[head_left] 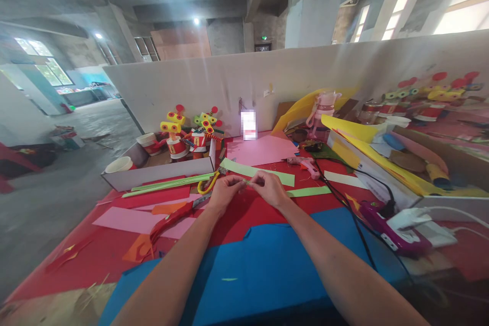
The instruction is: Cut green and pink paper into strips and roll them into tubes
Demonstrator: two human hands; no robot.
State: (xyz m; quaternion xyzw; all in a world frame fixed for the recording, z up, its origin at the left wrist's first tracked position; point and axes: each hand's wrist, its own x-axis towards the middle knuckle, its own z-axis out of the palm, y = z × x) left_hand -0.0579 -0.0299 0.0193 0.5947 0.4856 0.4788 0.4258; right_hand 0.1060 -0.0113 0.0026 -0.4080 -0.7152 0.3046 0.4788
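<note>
My left hand (228, 189) and my right hand (267, 186) meet above the middle of the red tabletop, thumbs and forefingers pinched. Between the fingertips is a small light green paper piece (246, 182), mostly hidden by the fingers. Behind the hands lies a wide light green paper strip (275, 175), and a narrower green strip (311, 191) sits right of my right hand. Yellow-handled scissors (208, 183) rest just left of my left hand, near long thin green strips (164, 186). A red-handled cutter (173, 218) lies by pink paper (118, 222).
Several paper-cup figures (176, 146) stand in a white box (160, 175) at back left. A pink glue gun (305, 165) lies at back right, beside black cables. A purple power strip (397, 232) with white plugs is at right. Blue paper (267, 265) covers the front.
</note>
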